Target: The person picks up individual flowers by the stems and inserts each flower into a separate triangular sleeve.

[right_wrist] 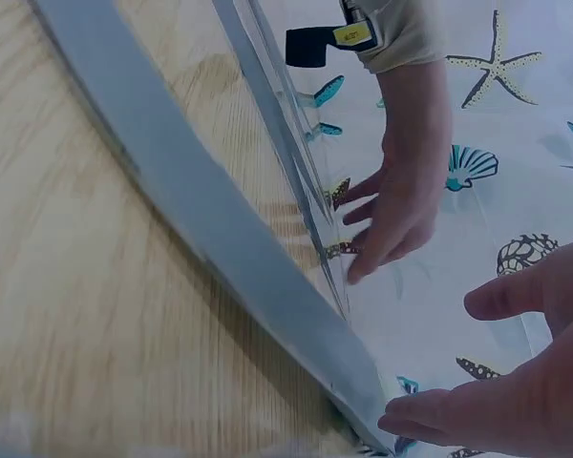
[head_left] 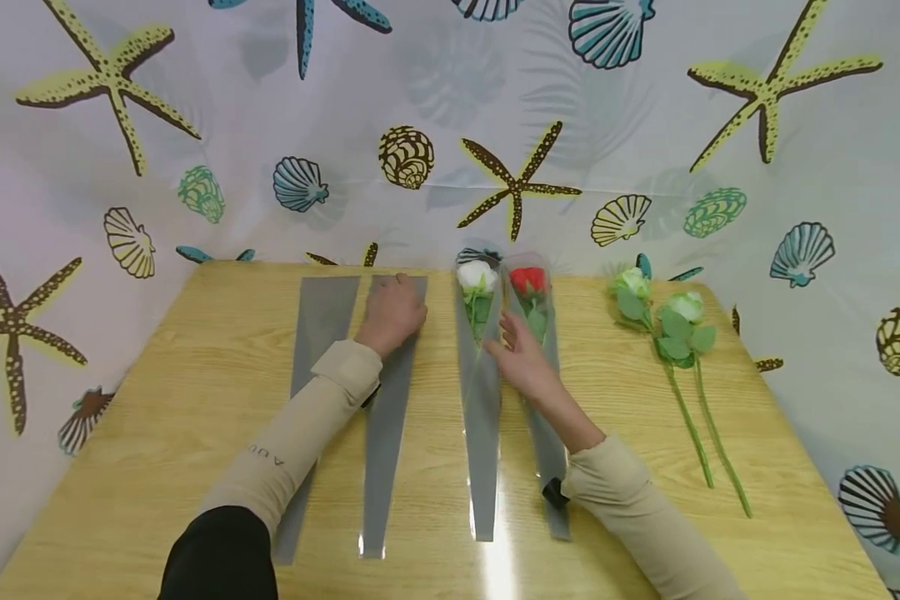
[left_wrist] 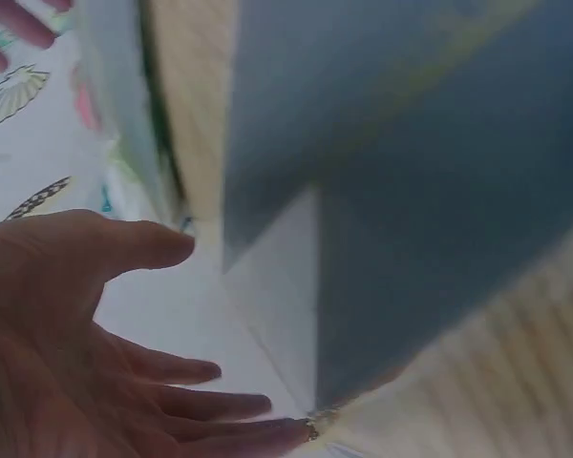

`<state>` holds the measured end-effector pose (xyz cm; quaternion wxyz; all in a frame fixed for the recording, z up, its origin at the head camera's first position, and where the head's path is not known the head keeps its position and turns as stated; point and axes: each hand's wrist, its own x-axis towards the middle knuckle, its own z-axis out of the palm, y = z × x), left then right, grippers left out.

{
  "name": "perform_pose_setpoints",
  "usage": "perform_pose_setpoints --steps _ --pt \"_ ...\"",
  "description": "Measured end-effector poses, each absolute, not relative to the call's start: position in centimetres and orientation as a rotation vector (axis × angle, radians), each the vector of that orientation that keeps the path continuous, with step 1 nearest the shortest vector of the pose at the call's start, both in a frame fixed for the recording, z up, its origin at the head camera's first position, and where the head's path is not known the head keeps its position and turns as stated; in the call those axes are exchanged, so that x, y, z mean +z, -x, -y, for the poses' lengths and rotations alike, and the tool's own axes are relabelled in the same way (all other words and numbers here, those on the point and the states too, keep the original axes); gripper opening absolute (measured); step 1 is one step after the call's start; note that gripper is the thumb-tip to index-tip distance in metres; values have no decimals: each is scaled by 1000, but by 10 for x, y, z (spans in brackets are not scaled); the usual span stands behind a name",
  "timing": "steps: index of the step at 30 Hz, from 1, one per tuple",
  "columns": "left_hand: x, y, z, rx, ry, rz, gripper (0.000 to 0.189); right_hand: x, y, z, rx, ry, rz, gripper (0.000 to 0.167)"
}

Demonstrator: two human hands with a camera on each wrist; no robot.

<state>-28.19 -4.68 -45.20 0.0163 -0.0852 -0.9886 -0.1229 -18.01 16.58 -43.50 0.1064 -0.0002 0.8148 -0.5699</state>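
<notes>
My left hand (head_left: 393,312) is over the wide top end of a grey flower sleeve (head_left: 386,450), its fingers extended and spread from the thumb in the left wrist view. Another grey sleeve (head_left: 322,325) lies just left of it. My right hand (head_left: 528,358) is by two filled sleeves, thumb apart from its fingers, fingertips at a sleeve's edge; whether they touch it I cannot tell. One sleeve (head_left: 482,450) contains a white rose (head_left: 477,277). The other sleeve (head_left: 551,450), partly behind my right forearm, contains a red rose (head_left: 528,281).
Two pale green-white roses (head_left: 632,283) (head_left: 686,307) with long stems lie unwrapped at the right of the wooden table (head_left: 232,358). Behind the table's far edge hangs a white cloth (head_left: 345,108) printed with starfish and shells.
</notes>
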Motion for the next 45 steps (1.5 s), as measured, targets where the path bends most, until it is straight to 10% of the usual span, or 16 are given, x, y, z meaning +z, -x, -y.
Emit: perform_pose_setpoints --steps 15,31,45 --pt "-454 281 33 -378 327 2974 22 -421 190 -147 -1733 61 -2429 62" --pt "-377 230 6 -916 709 2820 20 -423 211 -157 -2118 -19 -2130 55" --pt "-395 247 25 -1774 497 2857 68 -427 213 -171 -2309 -165 -2025 28"
